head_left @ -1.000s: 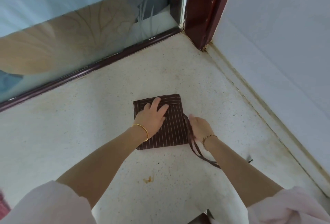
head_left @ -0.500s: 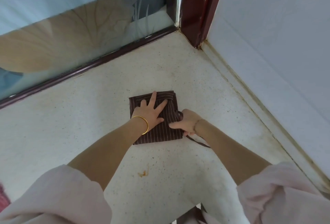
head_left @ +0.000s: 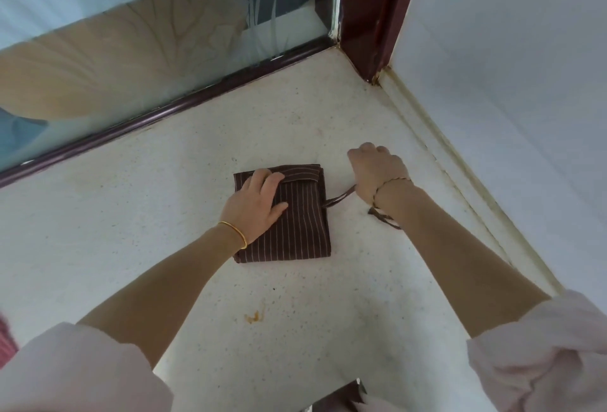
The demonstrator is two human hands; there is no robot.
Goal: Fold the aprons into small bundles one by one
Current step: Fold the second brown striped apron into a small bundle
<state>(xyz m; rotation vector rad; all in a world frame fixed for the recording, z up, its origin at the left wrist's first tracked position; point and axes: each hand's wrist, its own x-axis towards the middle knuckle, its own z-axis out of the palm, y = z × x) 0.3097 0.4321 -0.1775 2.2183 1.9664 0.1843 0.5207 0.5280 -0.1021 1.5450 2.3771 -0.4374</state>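
One apron; left hand presses; right hand grips one strap.

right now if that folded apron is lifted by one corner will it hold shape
Probably not: the apron is soft layered cloth, likely to flop open. It looks light; the left hand pressing it probably stops sliding.

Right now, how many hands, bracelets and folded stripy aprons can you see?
Hands: 2, the left hand pressing the apron, the right hand gripping its strap
Bracelets: 2, a gold bangle and a braided bracelet
Folded stripy aprons: 1
Total: 5
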